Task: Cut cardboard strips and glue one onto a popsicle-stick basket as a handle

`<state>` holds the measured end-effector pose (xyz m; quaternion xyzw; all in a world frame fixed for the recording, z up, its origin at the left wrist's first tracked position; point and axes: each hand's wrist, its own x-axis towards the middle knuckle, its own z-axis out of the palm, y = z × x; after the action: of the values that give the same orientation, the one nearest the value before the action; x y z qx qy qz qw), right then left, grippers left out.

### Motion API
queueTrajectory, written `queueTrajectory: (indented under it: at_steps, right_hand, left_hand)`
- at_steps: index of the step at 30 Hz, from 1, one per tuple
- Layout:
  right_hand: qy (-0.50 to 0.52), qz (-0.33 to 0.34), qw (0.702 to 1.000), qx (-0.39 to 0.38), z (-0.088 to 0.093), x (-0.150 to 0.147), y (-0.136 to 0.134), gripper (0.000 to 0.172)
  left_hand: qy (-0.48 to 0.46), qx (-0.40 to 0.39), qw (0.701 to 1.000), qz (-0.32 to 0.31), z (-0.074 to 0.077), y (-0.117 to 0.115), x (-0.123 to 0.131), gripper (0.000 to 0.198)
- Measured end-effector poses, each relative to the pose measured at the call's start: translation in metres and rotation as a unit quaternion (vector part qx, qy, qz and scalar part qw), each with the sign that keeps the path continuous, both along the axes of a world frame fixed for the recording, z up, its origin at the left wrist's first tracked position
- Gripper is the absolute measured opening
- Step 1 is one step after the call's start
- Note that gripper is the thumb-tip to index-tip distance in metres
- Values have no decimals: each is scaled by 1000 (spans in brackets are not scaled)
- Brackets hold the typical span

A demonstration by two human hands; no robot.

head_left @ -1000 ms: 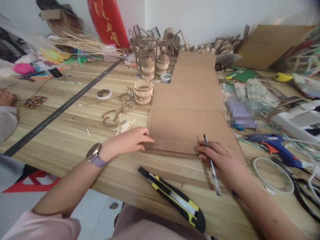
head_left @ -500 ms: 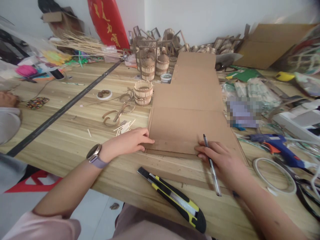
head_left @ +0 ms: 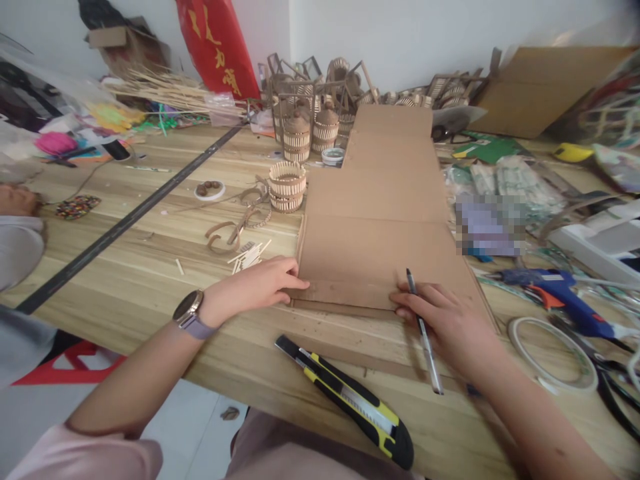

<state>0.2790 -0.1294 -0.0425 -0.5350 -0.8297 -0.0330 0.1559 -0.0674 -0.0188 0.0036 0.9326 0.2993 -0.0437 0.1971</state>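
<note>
A large brown cardboard sheet (head_left: pixel 373 250) lies flat on the wooden table, its near edge facing me. My left hand (head_left: pixel 273 283) grips its near left corner, index finger on top and thumb at the edge. Along the same edge, farther right, my right hand (head_left: pixel 435 307) has a pen (head_left: pixel 425 347) tucked between its fingers, while thumb and fingertips touch the cardboard. The pen slants with one end toward me. Between my arms, close to the table's front, rests a black and yellow utility knife (head_left: pixel 350 400).
Left of the cardboard stand a small slatted basket (head_left: pixel 287 187) and a heap of thin sticks (head_left: pixel 250 257). A blue glue gun (head_left: pixel 560 300), a tape roll (head_left: pixel 553 353) and black scissors (head_left: pixel 617 393) lie at right. Another person's hand (head_left: pixel 17 200) shows at far left.
</note>
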Motion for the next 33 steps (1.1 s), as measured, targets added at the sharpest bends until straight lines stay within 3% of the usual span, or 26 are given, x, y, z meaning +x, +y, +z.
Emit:
queueTrajectory:
  at_steps: [18, 25, 30, 33]
  right_hand:
    - [17, 12, 1000, 10, 0, -2, 0, 26]
    - [17, 13, 1000, 8, 1, -1, 1, 26]
    - [24, 23, 999, 4, -2, 2, 3, 27]
    - [28, 24, 999, 4, -3, 4, 4, 28]
  left_hand:
    - [15, 11, 1000, -13, 6, -1, 2, 38]
    - [46, 27, 998, -43, 16, 3, 17, 22]
    - [124, 37, 984, -122, 28, 12, 38, 65]
    - [167, 31, 973, -154, 34, 17, 48, 71]
